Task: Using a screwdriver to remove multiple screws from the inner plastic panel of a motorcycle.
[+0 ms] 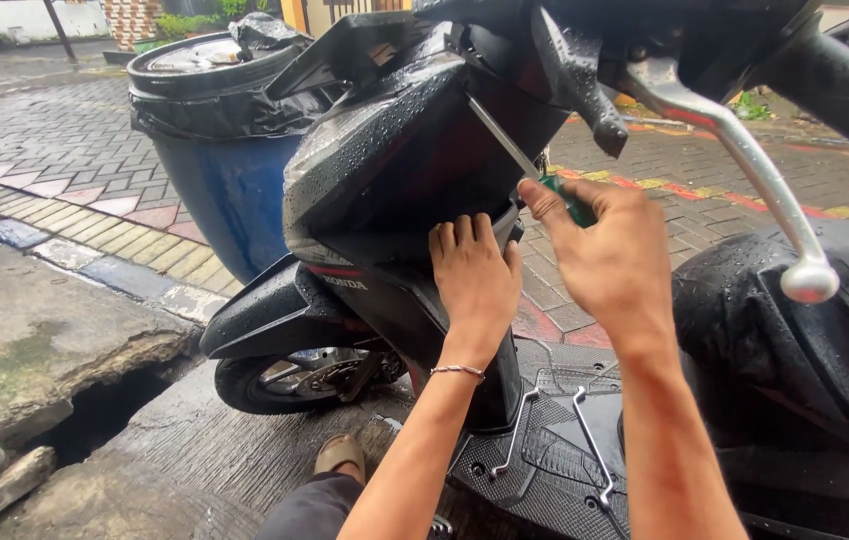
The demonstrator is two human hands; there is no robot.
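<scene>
A wet black scooter point(395, 160) stands in front of me, its front panel beaded with rain. My left hand point(475, 275) presses flat against the lower edge of that front panel, a thin bracelet on the wrist. My right hand point(610, 255) grips the green handle of a screwdriver point(510, 150). Its metal shaft runs up and left into the gap under the handlebar cover. The screwdriver's tip is hidden inside the bodywork.
A silver brake lever point(745, 160) juts down at the right above the wet black seat point(805, 330). A blue barrel point(230, 190) lined with black plastic stands behind the scooter on the brick paving. The front wheel point(305, 378) rests by a broken concrete kerb point(65, 350).
</scene>
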